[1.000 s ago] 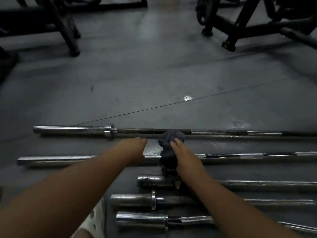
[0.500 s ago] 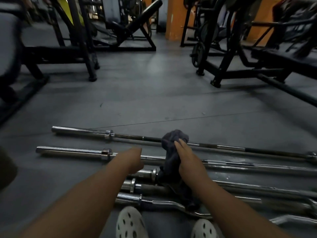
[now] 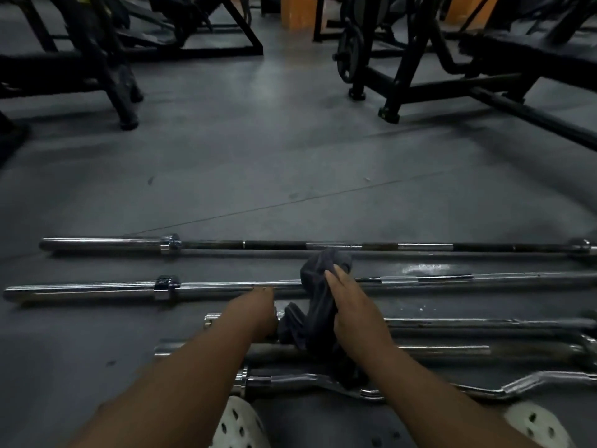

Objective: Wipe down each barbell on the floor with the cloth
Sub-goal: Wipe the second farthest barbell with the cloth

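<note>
Several chrome barbells lie side by side on the grey floor. The farthest barbell (image 3: pixel 226 245) is bare along its length. On the second barbell (image 3: pixel 97 289) my left hand (image 3: pixel 255 310) curls over the shaft just left of centre. My right hand (image 3: pixel 352 308) grips a dark grey cloth (image 3: pixel 318 286) that is wrapped over the same bar, with its tail hanging down across the nearer bars. Closer to me lie two short straight bars (image 3: pixel 452 323) and a curl bar (image 3: pixel 517 388).
Black gym machine frames (image 3: pixel 420 88) stand beyond the bars on the right, and a bench frame (image 3: pixel 106 76) on the left. Open grey floor (image 3: pixel 274 150) lies between them. My white perforated shoes (image 3: pixel 239 425) show at the bottom edge.
The camera has tilted back down after lifting. My hands stay on the second barbell, the right with the cloth near the bar's middle, hardly shifted.
</note>
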`<action>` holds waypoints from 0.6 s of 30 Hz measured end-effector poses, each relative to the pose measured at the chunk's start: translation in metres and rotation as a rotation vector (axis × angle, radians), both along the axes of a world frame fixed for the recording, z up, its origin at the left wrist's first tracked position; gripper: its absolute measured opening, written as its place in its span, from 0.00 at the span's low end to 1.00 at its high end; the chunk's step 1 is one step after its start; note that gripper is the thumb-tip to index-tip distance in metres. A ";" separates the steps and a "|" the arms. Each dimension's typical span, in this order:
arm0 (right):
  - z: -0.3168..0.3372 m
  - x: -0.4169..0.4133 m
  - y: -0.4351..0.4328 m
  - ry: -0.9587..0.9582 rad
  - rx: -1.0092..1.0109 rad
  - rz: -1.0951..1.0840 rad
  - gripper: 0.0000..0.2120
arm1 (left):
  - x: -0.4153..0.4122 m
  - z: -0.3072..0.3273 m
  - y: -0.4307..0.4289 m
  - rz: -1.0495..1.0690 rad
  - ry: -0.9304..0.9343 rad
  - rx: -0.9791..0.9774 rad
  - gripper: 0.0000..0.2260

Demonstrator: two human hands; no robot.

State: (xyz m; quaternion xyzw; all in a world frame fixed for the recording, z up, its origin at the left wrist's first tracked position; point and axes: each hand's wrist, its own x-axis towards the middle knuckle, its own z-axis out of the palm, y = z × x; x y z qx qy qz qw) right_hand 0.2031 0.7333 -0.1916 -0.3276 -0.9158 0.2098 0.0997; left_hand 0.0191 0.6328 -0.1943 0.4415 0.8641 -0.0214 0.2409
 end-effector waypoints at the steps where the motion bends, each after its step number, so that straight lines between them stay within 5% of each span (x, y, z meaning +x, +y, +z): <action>1: -0.009 -0.003 0.011 -0.021 -0.011 -0.004 0.37 | -0.004 -0.011 0.013 -0.014 -0.011 -0.009 0.23; 8: -0.062 -0.035 0.089 -0.192 -0.123 -0.073 0.33 | -0.026 -0.081 0.101 -0.069 -0.059 -0.048 0.22; 18: -0.156 -0.053 0.153 -0.423 -0.157 0.136 0.33 | 0.005 -0.162 0.162 -0.131 0.045 0.005 0.40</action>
